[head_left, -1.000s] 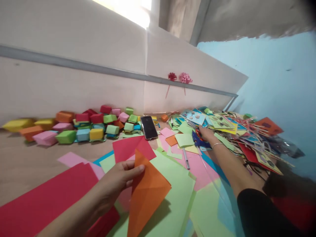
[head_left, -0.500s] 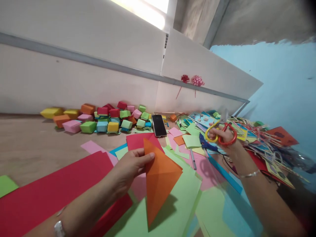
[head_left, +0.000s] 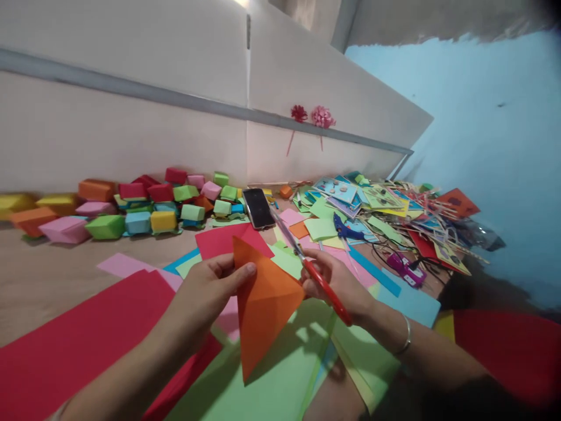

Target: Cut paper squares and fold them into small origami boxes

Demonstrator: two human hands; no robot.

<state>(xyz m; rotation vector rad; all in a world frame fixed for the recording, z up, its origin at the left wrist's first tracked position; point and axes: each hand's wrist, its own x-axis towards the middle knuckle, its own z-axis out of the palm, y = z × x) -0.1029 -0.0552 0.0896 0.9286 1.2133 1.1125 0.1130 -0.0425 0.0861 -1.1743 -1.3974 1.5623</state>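
Between the thumb and fingers of my left hand [head_left: 225, 279] is a folded piece of orange paper [head_left: 265, 310], creased into a pointed shape and held up over the table. My right hand [head_left: 335, 280] is closed around a pair of scissors [head_left: 322, 286] with red handles; the blades point up and away to the left. The right fingers are right beside the paper's right corner, and I cannot tell whether they touch it. Light green sheets [head_left: 263, 362] lie below the orange paper, with a red sheet [head_left: 96, 327] under my left forearm.
Several coloured paper boxes [head_left: 164, 222] line the back left. A phone [head_left: 258, 209] lies at the middle back. On the right are a blue glue gun [head_left: 348, 228], a purple power adapter [head_left: 405, 269] with cables, and a pile of paper crafts [head_left: 377, 196]. Two paper flowers [head_left: 323, 117] hang on the white panel.
My right hand has brought the scissors from above the right-hand pile down beside the orange paper, turning them. My left hand still holds the paper. The view has shifted to the right.
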